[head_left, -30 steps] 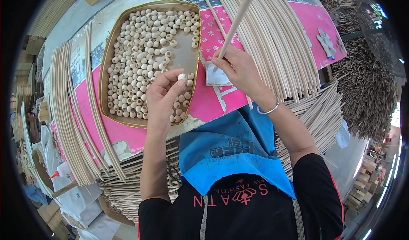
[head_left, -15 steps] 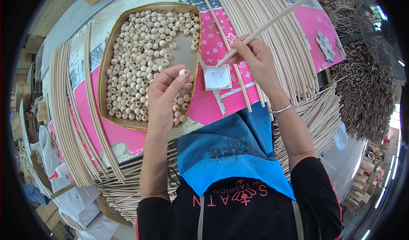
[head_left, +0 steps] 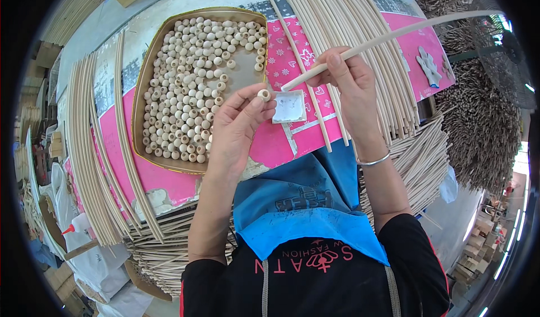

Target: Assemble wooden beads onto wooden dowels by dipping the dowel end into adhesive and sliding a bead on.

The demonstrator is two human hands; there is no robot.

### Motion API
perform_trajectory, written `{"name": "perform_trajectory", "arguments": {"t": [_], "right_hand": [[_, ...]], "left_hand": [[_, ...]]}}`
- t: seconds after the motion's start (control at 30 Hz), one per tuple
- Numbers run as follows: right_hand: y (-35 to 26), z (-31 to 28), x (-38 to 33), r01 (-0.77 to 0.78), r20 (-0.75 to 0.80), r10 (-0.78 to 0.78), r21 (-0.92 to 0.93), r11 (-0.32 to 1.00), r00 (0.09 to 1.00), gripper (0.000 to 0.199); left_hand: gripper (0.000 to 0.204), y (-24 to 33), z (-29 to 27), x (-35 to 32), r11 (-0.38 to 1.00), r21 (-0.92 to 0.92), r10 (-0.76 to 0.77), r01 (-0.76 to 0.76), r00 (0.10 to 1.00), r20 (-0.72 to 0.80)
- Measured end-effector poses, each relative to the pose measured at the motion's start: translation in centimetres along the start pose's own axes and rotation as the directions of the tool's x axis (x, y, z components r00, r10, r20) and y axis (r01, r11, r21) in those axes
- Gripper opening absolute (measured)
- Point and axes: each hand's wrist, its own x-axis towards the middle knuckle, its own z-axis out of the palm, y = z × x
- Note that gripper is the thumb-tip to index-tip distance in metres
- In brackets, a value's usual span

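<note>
Between the thumb and fingers of my left hand (head_left: 241,123) is a round wooden bead (head_left: 264,95), its hole facing up and toward the rod. My right hand (head_left: 350,83) grips a long pale wooden rod (head_left: 374,42) close to its lower end, which carries a white tip. That tip is just above and right of the bead, apart from it. Below the rod end sits a small square dish (head_left: 289,108) of white paste. A gold-rimmed tray (head_left: 236,72) full of similar wooden beads lies beyond my left hand, which covers its near right corner.
Bundles of wooden rods lie on the pink-covered table (head_left: 163,179), left (head_left: 81,148) and right (head_left: 337,30). A white glove (head_left: 429,66) rests at the far right. Glue bottles with red tips stand at left (head_left: 81,224) and far right. More rods are stacked beneath the table.
My left hand has moved right with the bead, away from the tray and closer to the rod's end. The rod has tilted flatter, its tip shifting slightly left.
</note>
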Motion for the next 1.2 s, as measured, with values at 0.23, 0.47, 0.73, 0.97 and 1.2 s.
{"name": "perform_trajectory", "arguments": {"t": [0.23, 0.47, 0.73, 0.97, 1.2], "right_hand": [[-0.3, 1.1, -0.9, 0.092, 0.05, -0.095, 0.056, 0.994, 0.994, 0.023], [0.0, 1.3, -1.4, 0.058, 0.047, -0.061, 0.064, 0.996, 0.997, 0.022], [0.3, 1.7, -2.3, 0.096, 0.036, -0.097, 0.02, 0.995, 0.995, 0.019], [0.9, 2.4, -3.9, 0.119, -0.025, -0.117, 0.063, 0.991, 0.993, 0.02], [1.7, 3.0, -4.4, 0.078, -0.232, -0.019, 0.245, 0.967, 0.972, 0.021]], "left_hand": [[0.03, -0.1, 0.5, -0.3, 0.999, 0.033, -0.004, 0.004, 1.0, 0.017], [0.029, -0.1, 0.6, -0.7, 0.998, 0.063, 0.012, -0.014, 1.0, 0.022], [0.027, -0.6, 0.5, -0.8, 0.996, 0.071, 0.045, -0.046, 0.999, 0.007], [0.026, -0.5, 1.5, -1.0, 0.884, 0.388, 0.259, -0.262, 0.964, 0.06], [0.033, -1.6, 3.9, 1.2, 0.956, 0.068, 0.283, -0.286, 0.958, 0.05]]}}
